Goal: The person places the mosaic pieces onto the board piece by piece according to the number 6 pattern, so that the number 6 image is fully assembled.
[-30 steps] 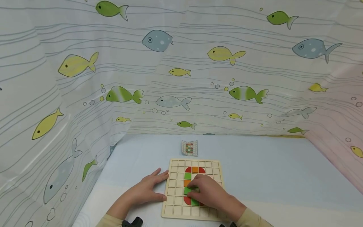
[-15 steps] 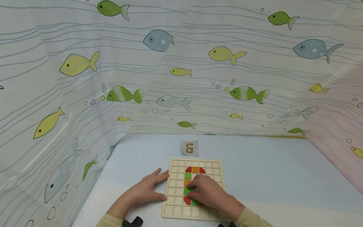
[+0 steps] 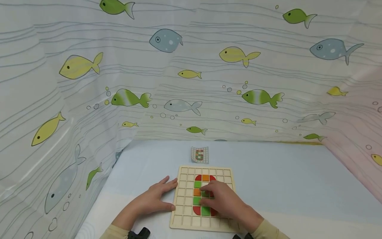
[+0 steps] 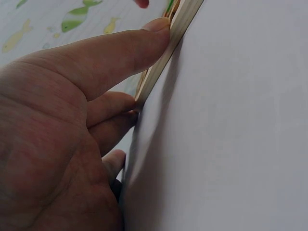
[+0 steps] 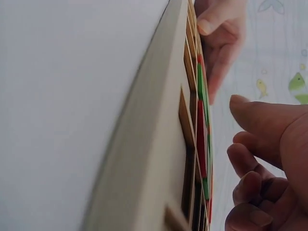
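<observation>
A wooden grid board (image 3: 185,219) lies on the table in the head view. Red, orange and green tiles form a figure on it, among them an orange tile (image 3: 197,192), a green tile (image 3: 197,200) and a rounded red tile (image 3: 197,210). My left hand (image 3: 152,200) touches the board's left edge with thumb and fingertips, fingers spread. Over the right part of the figure hovers my right hand (image 3: 225,200), hiding some tiles. In the right wrist view its thumb (image 5: 262,113) stands apart from loosely bent fingers, and nothing shows between them.
Behind the board lies a small paper card (image 3: 199,155) printed with a similar coloured figure on a grid. A fish-patterned curtain (image 3: 209,99) rises around the table (image 3: 286,179) at the back and sides. Black wrist straps (image 3: 139,233) show at the bottom edge.
My right hand has drawn slightly right, off the green tile in the left column, and its thumb and fingers have parted. More tiles show beneath it. The left hand keeps its place.
</observation>
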Action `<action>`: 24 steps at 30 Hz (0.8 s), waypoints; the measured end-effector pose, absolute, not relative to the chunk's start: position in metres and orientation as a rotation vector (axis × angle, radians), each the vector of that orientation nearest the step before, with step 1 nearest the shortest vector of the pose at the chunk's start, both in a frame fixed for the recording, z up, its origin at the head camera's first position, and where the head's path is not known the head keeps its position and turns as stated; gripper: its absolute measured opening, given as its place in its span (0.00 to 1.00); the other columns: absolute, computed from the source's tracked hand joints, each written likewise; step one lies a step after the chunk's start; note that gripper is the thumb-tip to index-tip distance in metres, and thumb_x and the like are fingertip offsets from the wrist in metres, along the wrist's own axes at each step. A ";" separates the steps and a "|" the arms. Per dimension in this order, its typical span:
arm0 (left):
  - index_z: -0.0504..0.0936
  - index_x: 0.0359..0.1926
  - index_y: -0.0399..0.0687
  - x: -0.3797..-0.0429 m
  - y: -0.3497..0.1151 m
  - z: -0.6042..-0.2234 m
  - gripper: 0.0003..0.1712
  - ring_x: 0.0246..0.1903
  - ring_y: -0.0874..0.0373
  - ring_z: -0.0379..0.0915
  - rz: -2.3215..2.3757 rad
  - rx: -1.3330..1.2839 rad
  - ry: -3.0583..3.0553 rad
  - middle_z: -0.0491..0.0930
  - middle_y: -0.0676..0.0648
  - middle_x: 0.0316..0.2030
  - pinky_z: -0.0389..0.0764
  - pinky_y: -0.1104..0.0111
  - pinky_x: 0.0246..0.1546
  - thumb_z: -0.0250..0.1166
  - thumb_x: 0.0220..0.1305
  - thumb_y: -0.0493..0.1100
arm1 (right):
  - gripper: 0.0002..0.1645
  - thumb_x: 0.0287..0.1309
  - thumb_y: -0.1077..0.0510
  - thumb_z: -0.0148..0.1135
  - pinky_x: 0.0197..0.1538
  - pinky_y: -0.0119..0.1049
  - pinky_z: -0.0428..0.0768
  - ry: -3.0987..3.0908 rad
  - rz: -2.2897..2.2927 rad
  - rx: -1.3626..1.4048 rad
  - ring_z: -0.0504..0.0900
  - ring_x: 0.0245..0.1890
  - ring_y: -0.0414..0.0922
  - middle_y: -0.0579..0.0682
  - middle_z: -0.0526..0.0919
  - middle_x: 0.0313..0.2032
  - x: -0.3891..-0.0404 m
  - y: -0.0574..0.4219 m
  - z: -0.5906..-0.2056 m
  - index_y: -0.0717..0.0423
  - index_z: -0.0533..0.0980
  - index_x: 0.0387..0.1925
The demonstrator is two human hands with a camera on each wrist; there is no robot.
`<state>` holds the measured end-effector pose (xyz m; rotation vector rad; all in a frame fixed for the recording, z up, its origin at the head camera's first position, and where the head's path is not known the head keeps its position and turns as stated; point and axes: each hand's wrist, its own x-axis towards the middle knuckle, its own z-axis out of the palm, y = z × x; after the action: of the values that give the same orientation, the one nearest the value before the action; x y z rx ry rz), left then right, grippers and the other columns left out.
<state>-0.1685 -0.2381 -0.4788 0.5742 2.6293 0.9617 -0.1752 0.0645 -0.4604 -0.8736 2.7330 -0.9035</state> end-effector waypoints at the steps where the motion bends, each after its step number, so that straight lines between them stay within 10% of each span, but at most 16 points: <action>1: 0.68 0.72 0.56 -0.168 -0.238 -0.479 0.51 0.74 0.42 0.41 0.964 0.574 2.625 0.59 0.59 0.73 0.51 0.33 0.62 0.74 0.49 0.65 | 0.23 0.56 0.43 0.71 0.41 0.33 0.77 2.737 -0.905 -0.864 0.75 0.35 0.34 0.33 0.81 0.38 -0.175 0.066 -0.461 0.49 0.85 0.50; 24: 0.67 0.73 0.55 -0.161 -0.253 -0.485 0.52 0.75 0.46 0.40 1.020 0.588 2.606 0.60 0.59 0.72 0.51 0.36 0.64 0.73 0.49 0.66 | 0.24 0.58 0.46 0.71 0.28 0.33 0.72 3.028 -0.904 -0.446 0.71 0.27 0.38 0.42 0.81 0.40 -0.200 0.133 -0.446 0.48 0.82 0.54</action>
<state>-0.1615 -0.2529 -0.4853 0.5881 2.6062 1.0203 -0.2003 0.1326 -0.4459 -0.4460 3.0284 -0.9038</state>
